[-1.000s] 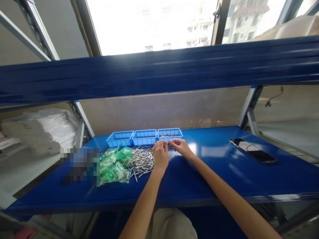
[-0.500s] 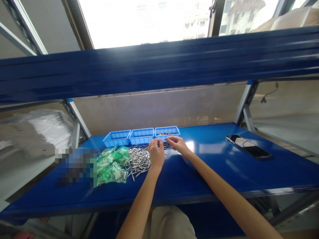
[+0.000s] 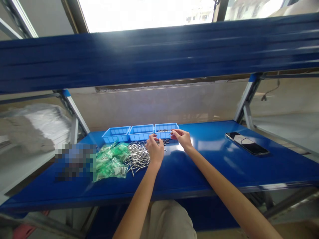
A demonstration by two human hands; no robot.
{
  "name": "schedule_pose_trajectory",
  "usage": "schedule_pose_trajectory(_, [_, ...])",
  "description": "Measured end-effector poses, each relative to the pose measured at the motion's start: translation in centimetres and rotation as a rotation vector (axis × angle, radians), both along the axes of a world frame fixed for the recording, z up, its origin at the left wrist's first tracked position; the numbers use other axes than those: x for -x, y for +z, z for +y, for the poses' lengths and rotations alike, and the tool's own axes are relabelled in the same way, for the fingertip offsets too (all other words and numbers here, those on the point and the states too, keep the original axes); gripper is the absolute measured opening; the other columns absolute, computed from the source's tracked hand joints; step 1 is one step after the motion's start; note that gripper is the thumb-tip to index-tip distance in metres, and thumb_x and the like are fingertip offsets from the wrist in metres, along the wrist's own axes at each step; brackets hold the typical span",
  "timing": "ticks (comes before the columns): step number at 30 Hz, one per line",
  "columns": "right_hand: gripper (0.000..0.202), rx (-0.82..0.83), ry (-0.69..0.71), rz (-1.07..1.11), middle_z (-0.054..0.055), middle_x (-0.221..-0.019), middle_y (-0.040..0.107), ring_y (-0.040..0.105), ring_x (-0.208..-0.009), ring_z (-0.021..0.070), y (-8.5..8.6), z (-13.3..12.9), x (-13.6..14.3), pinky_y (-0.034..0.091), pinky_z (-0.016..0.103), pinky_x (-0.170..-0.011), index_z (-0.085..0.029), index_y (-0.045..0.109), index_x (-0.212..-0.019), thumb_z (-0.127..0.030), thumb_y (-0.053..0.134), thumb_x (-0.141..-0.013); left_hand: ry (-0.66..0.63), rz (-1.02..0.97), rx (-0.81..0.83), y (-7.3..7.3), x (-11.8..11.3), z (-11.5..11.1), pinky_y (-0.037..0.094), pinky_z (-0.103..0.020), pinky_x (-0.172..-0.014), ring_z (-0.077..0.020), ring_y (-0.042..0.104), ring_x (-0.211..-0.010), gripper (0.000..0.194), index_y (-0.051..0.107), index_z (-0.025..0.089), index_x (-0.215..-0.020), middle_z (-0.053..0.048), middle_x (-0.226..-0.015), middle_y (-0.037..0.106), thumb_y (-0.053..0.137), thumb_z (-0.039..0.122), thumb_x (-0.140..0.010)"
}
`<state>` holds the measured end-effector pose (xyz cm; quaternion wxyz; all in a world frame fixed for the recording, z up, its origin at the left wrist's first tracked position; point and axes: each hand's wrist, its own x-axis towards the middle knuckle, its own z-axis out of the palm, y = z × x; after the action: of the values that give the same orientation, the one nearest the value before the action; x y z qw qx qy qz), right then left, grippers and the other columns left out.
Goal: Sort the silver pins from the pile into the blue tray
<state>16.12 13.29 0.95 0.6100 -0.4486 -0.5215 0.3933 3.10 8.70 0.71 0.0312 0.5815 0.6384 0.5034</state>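
Note:
A pile of slim silver metal rods [image 3: 138, 156], too small to identify exactly, lies on the blue table. Over the pile's right edge is my left hand [image 3: 155, 151], fingers bent and the thumb apart from them. My right hand [image 3: 183, 139] is by the front right corner of the right blue bin [image 3: 167, 135]. Its thumb and fingertips come together in a pinch; whatever is between them is too small to make out. Similar thin metal pieces lie inside that bin, and some dark ones lie on the table before it.
The middle blue bin [image 3: 141, 136] and left blue bin [image 3: 116, 138] stand in the same row. Green plastic bags [image 3: 112, 162] lie left of the pile. A phone [image 3: 246, 143] rests on the right. A blue shelf beam [image 3: 159, 59] spans above the table [image 3: 199, 172].
My right hand has shifted slightly right and up, away from my left hand, with its fingertips drawn together. The left hand's thumb and fingers are spread a little more. The view has tilted slightly.

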Motion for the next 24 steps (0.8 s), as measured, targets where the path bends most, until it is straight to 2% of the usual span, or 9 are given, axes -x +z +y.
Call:
schedule_pose_trajectory(4, [0.040,-0.036,0.122,0.061,0.010,-0.103,0.064,0.061,-0.095,0.0196,0.2,0.5,-0.2,0.051,0.030,-0.079,-0.016,0.060,-0.106,-0.035,0.063,-0.071,0.006,-0.058,0.023,-0.1,0.0,0.0,0.036,-0.037,-0.083,-0.0200,0.052,-0.088,0.026,0.038,0.020,-0.103,-0.002,-0.081,0.057,0.044,0.020,-0.077])
schedule_pose_trajectory(7, [0.036,-0.006,0.147,-0.012,0.010,-0.107,0.062,0.060,-0.094,0.0202,0.1,0.5,-0.4,0.052,0.030,-0.075,-0.016,0.061,-0.104,-0.030,0.063,-0.071,0.007,-0.062,0.054,-0.2,0.1,0.1,0.036,-0.038,-0.083,-0.0209,0.051,-0.089,0.027,0.038,0.020,-0.102,-0.002,-0.081,0.057,0.044,0.020,-0.076])
schedule_pose_trajectory(11, [0.022,-0.045,0.065,-0.274,0.009,-0.095,0.067,0.063,-0.080,0.0199,-0.2,0.2,-0.6,0.052,0.032,-0.069,-0.016,0.067,-0.090,-0.026,0.060,-0.072,0.015,-0.040,0.063,-0.2,0.1,0.2,0.036,-0.038,-0.082,-0.0214,0.051,-0.089,0.023,0.040,0.020,-0.099,-0.002,-0.082,0.057,0.045,0.021,-0.076])
schedule_pose_trajectory(14, [0.024,-0.180,0.034,-0.507,0.007,-0.098,0.065,0.060,-0.089,0.0211,-0.4,-0.3,-0.5,0.049,0.033,-0.076,-0.020,0.067,-0.088,-0.031,0.064,-0.068,0.022,-0.046,0.049,-0.2,0.2,0.3,0.037,-0.038,-0.082,-0.0207,0.052,-0.088,0.023,0.041,0.021,-0.098,-0.002,-0.081,0.057,0.045,0.020,-0.076])
schedule_pose_trajectory(18, [0.046,-0.327,0.217,-0.741,0.008,-0.113,0.056,0.050,-0.107,0.0232,-1.0,-1.3,0.4,0.039,0.037,-0.091,-0.022,0.063,-0.103,-0.039,0.069,-0.061,0.014,-0.047,0.035,-0.3,0.3,0.4,0.037,-0.038,-0.083,-0.0201,0.052,-0.088,0.022,0.041,0.021,-0.097,-0.002,-0.082,0.057,0.045,0.020,-0.075])
schedule_pose_trajectory(21, [0.058,-0.293,0.308,-0.924,0.009,-0.122,0.050,0.045,-0.111,0.0267,-1.5,-1.8,1.2,0.032,0.043,-0.095,-0.024,0.058,-0.112,-0.045,0.069,-0.059,0.010,-0.047,0.031,-0.3,0.3,0.5,0.037,-0.038,-0.083,-0.0204,0.052,-0.088,0.022,0.041,0.020,-0.097,-0.002,-0.082,0.057,0.045,0.019,-0.076])
schedule_pose_trajectory(24, [0.061,-0.254,0.315,-1.032,0.009,-0.124,0.047,0.042,-0.112,0.0283,-1.7,-1.8,1.6,0.030,0.045,-0.094,-0.026,0.054,-0.117,-0.048,0.066,-0.062,0.014,-0.044,0.035,-0.3,0.2,0.4,0.037,-0.038,-0.083,-0.0204,0.052,-0.088,0.023,0.042,0.020,-0.097,-0.002,-0.082,0.057,0.045,0.019,-0.075])
